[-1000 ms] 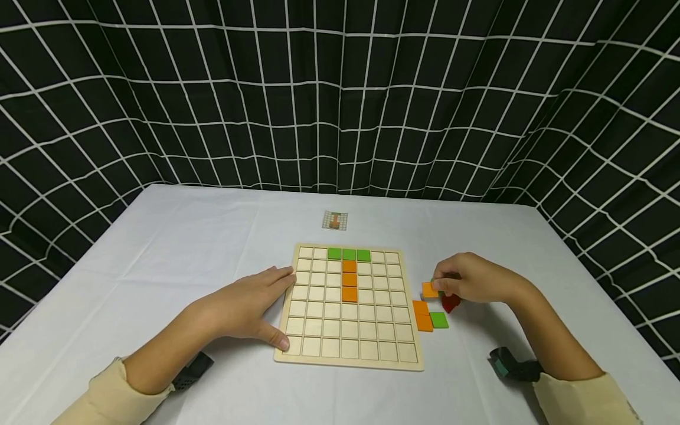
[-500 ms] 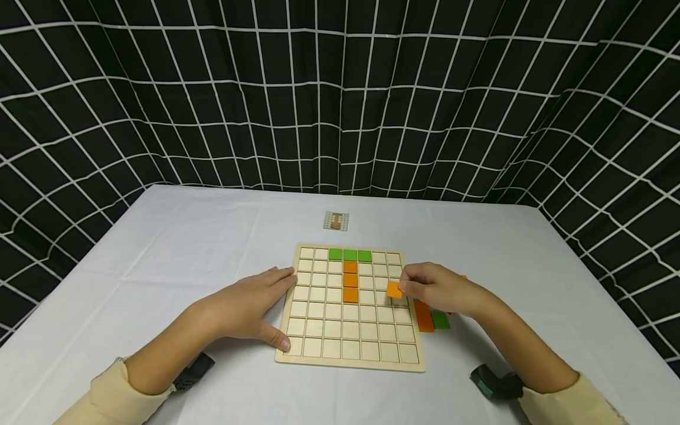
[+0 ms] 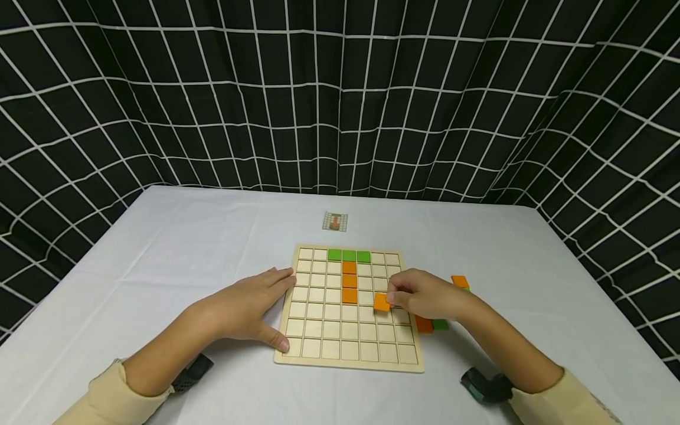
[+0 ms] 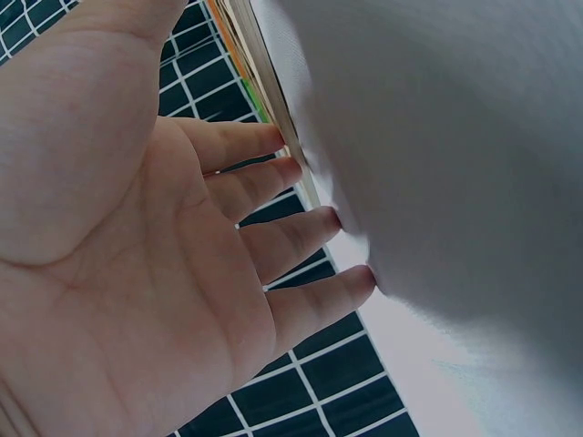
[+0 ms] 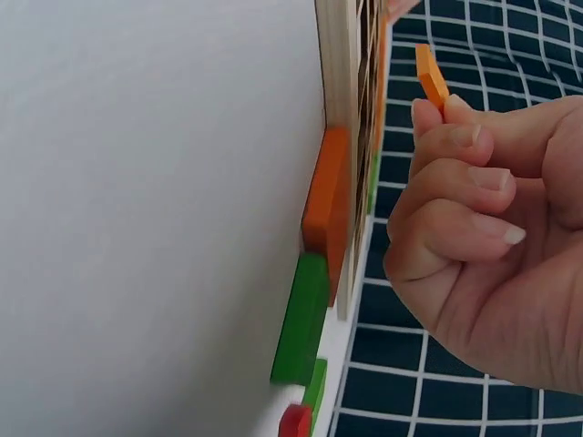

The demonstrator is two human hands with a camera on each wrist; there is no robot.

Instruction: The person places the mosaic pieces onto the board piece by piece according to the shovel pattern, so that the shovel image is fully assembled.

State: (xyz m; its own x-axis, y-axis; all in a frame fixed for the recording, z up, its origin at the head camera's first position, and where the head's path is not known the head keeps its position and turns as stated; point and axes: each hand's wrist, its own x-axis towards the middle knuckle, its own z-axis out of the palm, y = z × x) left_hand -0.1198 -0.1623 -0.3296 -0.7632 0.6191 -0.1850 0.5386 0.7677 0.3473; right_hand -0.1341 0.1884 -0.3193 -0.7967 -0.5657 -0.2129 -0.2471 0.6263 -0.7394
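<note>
A pale wooden grid board (image 3: 340, 330) lies on the white cloth. My left hand (image 3: 244, 307) rests at its left side, fingers extended at the edge and thumb on the lower left corner; the left wrist view shows the palm (image 4: 164, 237) and extended fingers. Between thumb and forefinger, my right hand (image 3: 425, 295) pinches an orange square tile (image 3: 381, 302), held tilted over the board's right half. In the right wrist view the tile (image 5: 430, 77) sticks up from the fingertips. Green tiles (image 3: 349, 255) line the middle of the top row, with an orange column (image 3: 349, 281) below.
Loose orange tiles (image 3: 423, 324) and a green one (image 3: 440, 324) lie against the board's right edge. Another orange tile (image 3: 459, 281) is beyond the right hand; a red piece (image 5: 294, 421) shows in the right wrist view. A small pattern card (image 3: 335, 221) lies behind the board.
The right hand has carried the orange tile leftward from the loose pieces to above the board, then slightly lower and further left. My left hand has stayed in place.
</note>
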